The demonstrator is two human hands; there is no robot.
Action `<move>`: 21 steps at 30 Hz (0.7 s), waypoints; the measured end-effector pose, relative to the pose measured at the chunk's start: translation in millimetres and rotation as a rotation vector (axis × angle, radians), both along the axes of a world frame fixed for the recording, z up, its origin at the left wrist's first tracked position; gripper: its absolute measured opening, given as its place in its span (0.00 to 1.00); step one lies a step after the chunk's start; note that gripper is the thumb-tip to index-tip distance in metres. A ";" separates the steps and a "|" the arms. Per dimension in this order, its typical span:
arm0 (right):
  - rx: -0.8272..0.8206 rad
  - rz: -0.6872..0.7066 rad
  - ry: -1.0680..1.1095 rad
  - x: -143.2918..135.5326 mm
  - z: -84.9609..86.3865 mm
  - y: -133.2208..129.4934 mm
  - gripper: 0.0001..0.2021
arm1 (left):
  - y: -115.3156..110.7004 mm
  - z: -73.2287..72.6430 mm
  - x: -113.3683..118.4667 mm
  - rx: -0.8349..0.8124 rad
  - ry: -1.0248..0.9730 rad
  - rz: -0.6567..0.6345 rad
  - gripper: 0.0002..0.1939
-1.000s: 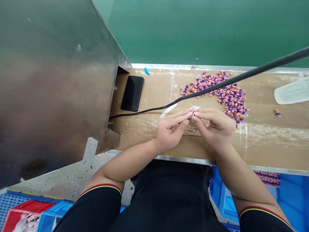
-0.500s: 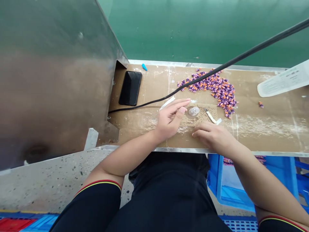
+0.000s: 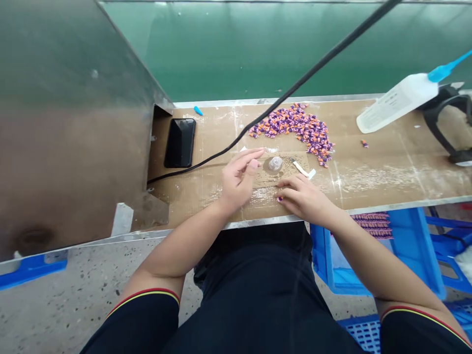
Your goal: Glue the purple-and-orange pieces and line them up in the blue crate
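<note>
My left hand [image 3: 239, 181] hovers over the cardboard-covered bench, fingers stretched and thumb apart, with no object visible in it. A small purple-and-orange piece [image 3: 280, 198] shows at the curled fingertips of my right hand [image 3: 305, 199], close to the bench's front edge. Between and beyond the hands, a small clear round container [image 3: 275, 163] stands on a speckled cardboard piece [image 3: 266, 181]. To its right lies a slim pale-handled tool [image 3: 300, 168] with a thin dark tip. Farther back spreads a curved heap of similar purple-and-orange pieces [image 3: 313, 129].
A black cable [image 3: 273, 106] crosses above the bench. At the left lie a phone [image 3: 180, 142] and a blue cap [image 3: 198, 111], beside a metal panel [image 3: 77, 123]. A white bottle [image 3: 398, 102] leans at the right. Below the bench sits a blue crate [image 3: 416, 250].
The view has shifted, showing more of the right side and the bottle's blue nozzle. A small purple-and-orange piece now shows at my right fingertips. My left hand keeps much the same pose.
</note>
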State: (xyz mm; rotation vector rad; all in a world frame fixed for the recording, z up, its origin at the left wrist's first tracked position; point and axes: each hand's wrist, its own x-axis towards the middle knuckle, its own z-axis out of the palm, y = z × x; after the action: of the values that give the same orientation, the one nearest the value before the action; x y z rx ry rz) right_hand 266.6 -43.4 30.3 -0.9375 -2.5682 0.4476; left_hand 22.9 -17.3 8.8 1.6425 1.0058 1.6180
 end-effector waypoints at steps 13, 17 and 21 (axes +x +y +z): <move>-0.338 -1.457 0.419 187.2 -61.3 -131.3 0.19 | 8.1 13.6 9.1 -0.067 -0.105 0.114 0.13; -0.732 -1.403 0.159 185.6 -108.2 -163.3 0.11 | 15.7 15.9 21.6 -0.113 -0.099 0.241 0.15; -0.915 -1.361 0.085 164.1 -134.0 -175.4 0.08 | 21.5 20.5 33.8 -0.177 -0.015 0.348 0.15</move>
State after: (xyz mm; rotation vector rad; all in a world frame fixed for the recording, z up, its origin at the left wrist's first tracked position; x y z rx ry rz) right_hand 430.7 -218.9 -103.7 -2.4781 -1.0148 1.1110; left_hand 56.7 4.3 29.3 1.3911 1.4463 1.6974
